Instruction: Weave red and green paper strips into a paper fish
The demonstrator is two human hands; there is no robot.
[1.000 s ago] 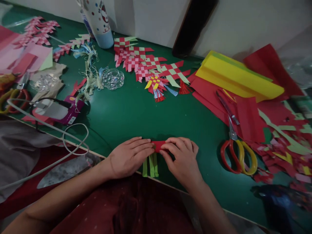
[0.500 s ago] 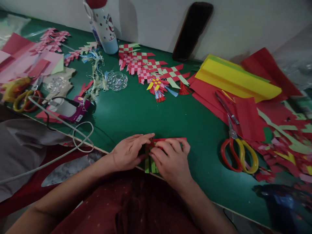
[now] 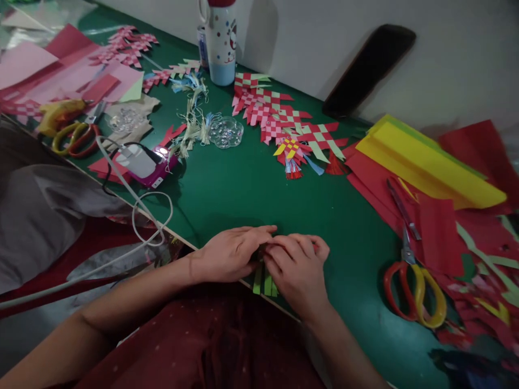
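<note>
Green paper strips (image 3: 265, 283) stick out toward me from beneath my hands at the table's near edge. A small bit of red paper (image 3: 315, 247) shows by my right fingers; the rest of the piece is covered. My left hand (image 3: 233, 254) is closed at the left side of the strips, its fingers bent and its fingertips meeting those of the other hand. My right hand (image 3: 298, 267) is curled over the paper from the right, fingers closed on it. What lies between the fingertips is hidden.
Woven paper fish (image 3: 267, 113) with tassels lie at the back. Scissors (image 3: 413, 292), a cutter (image 3: 403, 208), yellow paper (image 3: 430, 162) and scraps are at right. A bottle (image 3: 221, 43), a bead dish (image 3: 226, 132), a phone (image 3: 368, 70) and a looped white cable (image 3: 138, 205) also surround me.
The view has shifted, so the table things appear farther right and tilted. My hands have drawn closer together over the paper, covering the red edge that showed before.
</note>
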